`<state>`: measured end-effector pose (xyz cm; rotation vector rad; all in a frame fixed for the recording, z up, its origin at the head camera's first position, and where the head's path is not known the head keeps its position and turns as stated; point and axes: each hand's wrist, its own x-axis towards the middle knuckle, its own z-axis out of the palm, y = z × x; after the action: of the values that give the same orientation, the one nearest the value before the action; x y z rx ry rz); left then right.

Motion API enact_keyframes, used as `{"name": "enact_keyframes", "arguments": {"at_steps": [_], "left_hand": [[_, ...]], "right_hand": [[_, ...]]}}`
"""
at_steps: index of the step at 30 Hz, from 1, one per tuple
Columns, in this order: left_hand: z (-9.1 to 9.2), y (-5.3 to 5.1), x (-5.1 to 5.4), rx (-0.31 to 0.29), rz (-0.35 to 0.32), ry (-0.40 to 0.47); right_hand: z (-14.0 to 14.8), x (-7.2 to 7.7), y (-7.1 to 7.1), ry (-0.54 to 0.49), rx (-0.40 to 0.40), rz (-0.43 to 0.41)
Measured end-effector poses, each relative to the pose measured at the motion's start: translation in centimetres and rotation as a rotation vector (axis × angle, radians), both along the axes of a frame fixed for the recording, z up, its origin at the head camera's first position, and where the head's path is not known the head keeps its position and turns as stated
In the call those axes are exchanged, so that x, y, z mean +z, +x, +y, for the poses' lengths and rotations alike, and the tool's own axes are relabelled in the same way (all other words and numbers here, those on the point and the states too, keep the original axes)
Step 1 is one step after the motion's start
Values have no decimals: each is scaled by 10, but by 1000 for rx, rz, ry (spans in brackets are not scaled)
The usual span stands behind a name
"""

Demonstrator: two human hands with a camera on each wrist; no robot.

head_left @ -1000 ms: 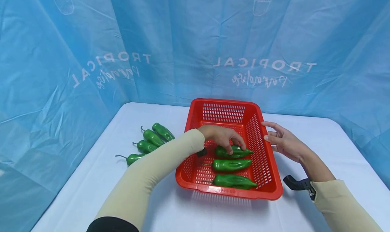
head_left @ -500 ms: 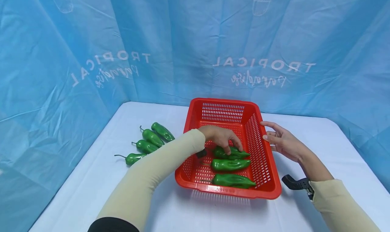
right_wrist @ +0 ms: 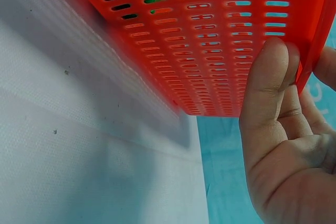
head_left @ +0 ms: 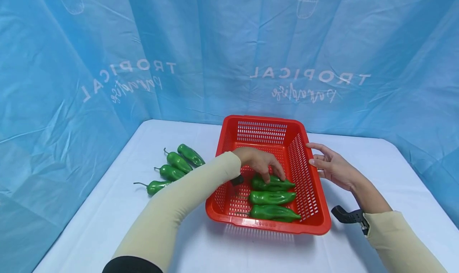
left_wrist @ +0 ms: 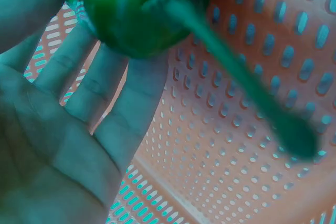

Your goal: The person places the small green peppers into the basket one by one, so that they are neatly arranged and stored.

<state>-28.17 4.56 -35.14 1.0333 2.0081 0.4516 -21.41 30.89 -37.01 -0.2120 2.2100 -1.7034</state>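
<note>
Inside a red perforated basket, my left hand grips the farthest of three long green peppers, fingers and thumb reaching down over it. The left wrist view shows this pepper's rounded stem end, with its stem pointing away from the palm. Closer to the front lie a middle pepper and a front pepper, roughly parallel to it. My right hand holds the basket's right rim; in the right wrist view its thumb lies against the outer wall.
Several more green peppers lie on the white tabletop left of the basket, partly behind my left sleeve. A blue printed sheet hangs behind and along the left side.
The held pepper has shifted toward the front of the basket with my left hand, and the middle pepper has slid nearer the front one. My right hand stays on the rim.
</note>
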Motion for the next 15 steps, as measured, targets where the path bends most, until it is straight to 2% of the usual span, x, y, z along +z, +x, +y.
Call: {"name": "enact_keyframes", "arguments": {"at_steps": [15], "left_hand": [[1,1,1,-1,-23,-15]], "right_hand": [[1,-2,-1,-12,-1,-1]]}}
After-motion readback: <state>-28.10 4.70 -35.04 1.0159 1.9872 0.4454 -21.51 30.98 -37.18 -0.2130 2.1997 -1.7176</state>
